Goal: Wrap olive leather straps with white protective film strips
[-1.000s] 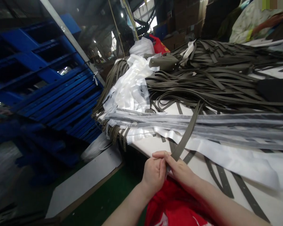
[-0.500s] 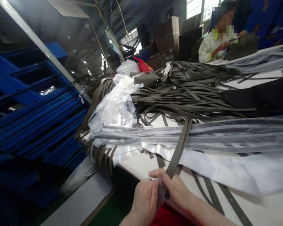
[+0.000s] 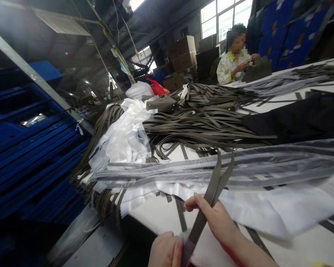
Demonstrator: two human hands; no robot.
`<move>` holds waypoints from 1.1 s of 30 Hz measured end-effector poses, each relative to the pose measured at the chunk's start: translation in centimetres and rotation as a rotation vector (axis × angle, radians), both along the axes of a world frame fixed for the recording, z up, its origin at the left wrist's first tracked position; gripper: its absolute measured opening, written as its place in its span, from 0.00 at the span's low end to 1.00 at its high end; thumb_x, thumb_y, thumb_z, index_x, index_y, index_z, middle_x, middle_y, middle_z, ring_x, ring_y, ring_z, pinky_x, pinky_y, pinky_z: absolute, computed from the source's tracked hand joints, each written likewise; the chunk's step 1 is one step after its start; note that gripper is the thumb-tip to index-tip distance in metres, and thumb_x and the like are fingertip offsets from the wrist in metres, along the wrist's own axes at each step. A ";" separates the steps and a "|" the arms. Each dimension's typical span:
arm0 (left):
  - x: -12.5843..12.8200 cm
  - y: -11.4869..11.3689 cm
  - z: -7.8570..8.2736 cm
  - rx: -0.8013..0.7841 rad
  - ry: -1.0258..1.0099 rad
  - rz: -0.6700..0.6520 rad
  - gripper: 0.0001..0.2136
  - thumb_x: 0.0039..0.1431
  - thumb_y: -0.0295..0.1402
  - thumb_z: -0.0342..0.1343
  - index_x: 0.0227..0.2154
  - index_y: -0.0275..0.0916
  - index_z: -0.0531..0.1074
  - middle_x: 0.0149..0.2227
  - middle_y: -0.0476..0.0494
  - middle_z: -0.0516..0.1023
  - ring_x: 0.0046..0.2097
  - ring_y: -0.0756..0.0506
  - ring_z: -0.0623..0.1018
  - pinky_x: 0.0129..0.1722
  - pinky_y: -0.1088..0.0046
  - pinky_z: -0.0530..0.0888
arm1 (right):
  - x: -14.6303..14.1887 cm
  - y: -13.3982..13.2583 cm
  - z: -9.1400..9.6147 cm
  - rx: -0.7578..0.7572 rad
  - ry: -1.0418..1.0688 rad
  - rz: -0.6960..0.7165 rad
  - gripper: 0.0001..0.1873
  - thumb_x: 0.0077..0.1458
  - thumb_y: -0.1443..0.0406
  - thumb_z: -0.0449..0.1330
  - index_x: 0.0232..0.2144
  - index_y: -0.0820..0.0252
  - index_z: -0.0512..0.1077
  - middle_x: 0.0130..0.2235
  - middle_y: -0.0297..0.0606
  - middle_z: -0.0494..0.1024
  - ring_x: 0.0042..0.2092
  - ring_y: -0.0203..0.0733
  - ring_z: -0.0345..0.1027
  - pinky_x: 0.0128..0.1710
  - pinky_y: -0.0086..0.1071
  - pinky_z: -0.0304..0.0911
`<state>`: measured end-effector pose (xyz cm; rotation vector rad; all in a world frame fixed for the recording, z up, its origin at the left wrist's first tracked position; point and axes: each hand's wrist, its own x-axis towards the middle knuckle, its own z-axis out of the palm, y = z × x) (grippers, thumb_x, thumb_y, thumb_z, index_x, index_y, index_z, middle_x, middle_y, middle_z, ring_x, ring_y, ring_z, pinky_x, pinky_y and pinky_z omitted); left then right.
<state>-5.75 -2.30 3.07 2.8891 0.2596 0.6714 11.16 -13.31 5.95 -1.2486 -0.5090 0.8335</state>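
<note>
A long olive-grey strap (image 3: pixel 214 181) runs from the pile on the table down to my hands at the bottom of the view. My right hand (image 3: pixel 216 221) is closed round the strap a little above its end. My left hand (image 3: pixel 165 252), partly cut off by the bottom edge, pinches the strap's lower end together with a thin clear film. Both hands are over the near edge of the white table (image 3: pixel 161 217).
A big heap of olive-grey straps (image 3: pixel 200 122) covers the table's middle. White plastic wrappers (image 3: pixel 122 139) and clear film strips (image 3: pixel 239 167) lie beside it. A black cloth (image 3: pixel 297 118) lies at right. Blue pallets (image 3: pixel 30 144) stand on the left. A person (image 3: pixel 233 61) works at the table's far end.
The view has tilted up, so my hands now sit lower in the frame. My right hand has slid up the strap, away from my left hand.
</note>
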 end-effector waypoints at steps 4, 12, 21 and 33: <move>3.8 -0.7 2.4 -0.282 -0.052 -0.104 0.23 0.70 0.27 0.36 0.20 0.39 0.66 0.20 0.49 0.71 0.24 0.52 0.72 0.27 0.78 0.66 | -2.6 0.9 -0.6 0.006 0.089 0.074 0.34 0.56 0.38 0.52 0.38 0.60 0.81 0.42 0.45 0.80 0.47 0.50 0.71 0.51 0.41 0.64; 2.6 0.2 1.2 -0.017 -0.004 -0.140 0.22 0.69 0.28 0.36 0.19 0.39 0.63 0.17 0.49 0.64 0.21 0.51 0.67 0.24 0.74 0.62 | 3.6 -1.7 3.8 0.306 0.225 -0.105 0.23 0.57 0.49 0.60 0.21 0.60 0.73 0.28 0.38 0.75 0.35 0.41 0.68 0.43 0.34 0.62; 6.2 -0.3 4.7 -0.345 -0.022 -0.060 0.23 0.70 0.29 0.37 0.19 0.39 0.68 0.20 0.49 0.70 0.24 0.52 0.71 0.28 0.76 0.64 | 1.0 0.8 2.3 0.151 0.006 -0.001 0.28 0.56 0.41 0.55 0.33 0.58 0.78 0.42 0.42 0.79 0.50 0.48 0.68 0.55 0.41 0.59; 4.5 0.5 -0.3 -0.136 0.158 -0.131 0.23 0.70 0.30 0.36 0.20 0.39 0.67 0.20 0.47 0.71 0.23 0.50 0.71 0.27 0.75 0.64 | 5.6 -0.4 2.4 0.271 0.389 -0.076 0.21 0.49 0.50 0.68 0.36 0.61 0.77 0.16 0.26 0.62 0.24 0.32 0.58 0.32 0.29 0.57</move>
